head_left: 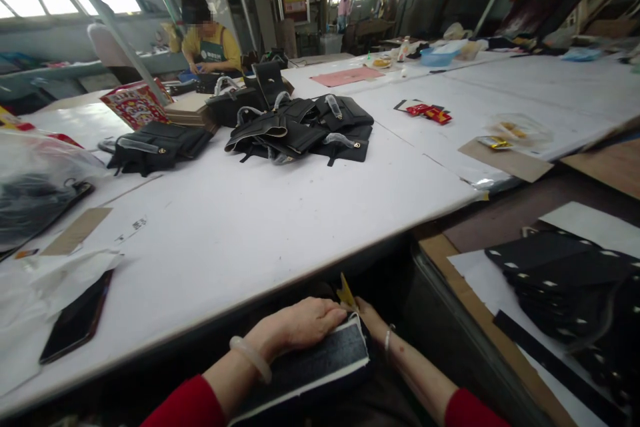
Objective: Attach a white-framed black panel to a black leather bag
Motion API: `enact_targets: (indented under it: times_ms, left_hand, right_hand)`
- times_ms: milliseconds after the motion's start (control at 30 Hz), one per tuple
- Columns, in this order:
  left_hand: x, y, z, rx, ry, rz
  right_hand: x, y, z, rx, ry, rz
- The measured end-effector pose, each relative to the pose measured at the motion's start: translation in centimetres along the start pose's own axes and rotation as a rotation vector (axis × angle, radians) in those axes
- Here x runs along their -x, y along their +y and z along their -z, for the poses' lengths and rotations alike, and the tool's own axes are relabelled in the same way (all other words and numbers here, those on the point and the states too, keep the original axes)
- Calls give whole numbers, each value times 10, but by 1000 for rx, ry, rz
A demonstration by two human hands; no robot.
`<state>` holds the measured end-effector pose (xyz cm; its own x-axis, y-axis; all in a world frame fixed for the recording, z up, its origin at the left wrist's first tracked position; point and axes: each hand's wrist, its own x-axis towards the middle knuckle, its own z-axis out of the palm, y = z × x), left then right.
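My left hand (300, 325) lies over the top edge of a stack of black sheets with pale edges (315, 363), held low below the table's front edge; its fingers curl down on the stack. Of my right hand (367, 312) only the wrist with a bracelet and the heel show; the fingers are hidden behind the stack. A small yellow scrap (346, 293) sticks up between the two hands.
The white table (240, 227) carries a pile of black bags (305, 130), another black bag (157, 147), a phone (77, 320), and plastic wrap (35, 173). Black cut pieces (565, 273) lie on a lower board at right. A person in yellow (210, 40) works at the far end.
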<state>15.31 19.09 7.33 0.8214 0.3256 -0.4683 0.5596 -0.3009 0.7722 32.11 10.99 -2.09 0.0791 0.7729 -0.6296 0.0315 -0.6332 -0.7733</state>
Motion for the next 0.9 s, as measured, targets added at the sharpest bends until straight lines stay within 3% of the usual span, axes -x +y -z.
enact_targets:
  times_ms: [167,267,333,400,567,633,900]
  left_hand:
    - [3,4,2,43,28,5]
    - [3,5,3,68,37,4]
    - [4,4,2,84,50,10]
    - [4,2,0,103,72,31]
    - [4,-2,-3,170,131,78]
    - [5,-1,-3,200,139,68]
    - [8,6,2,79,174,-3]
  right_hand:
    - [42,-23,72,148,-209,-43]
    - [62,-44,96,265,-396,-75]
    - [63,-56,95,394,-457,-60]
    - [53,-66,86,551,-415,40]
    - [29,-83,68,964,-68,387]
    - [25,-89,66,1114,-10,487]
    - [15,-104,56,1469,-81,763]
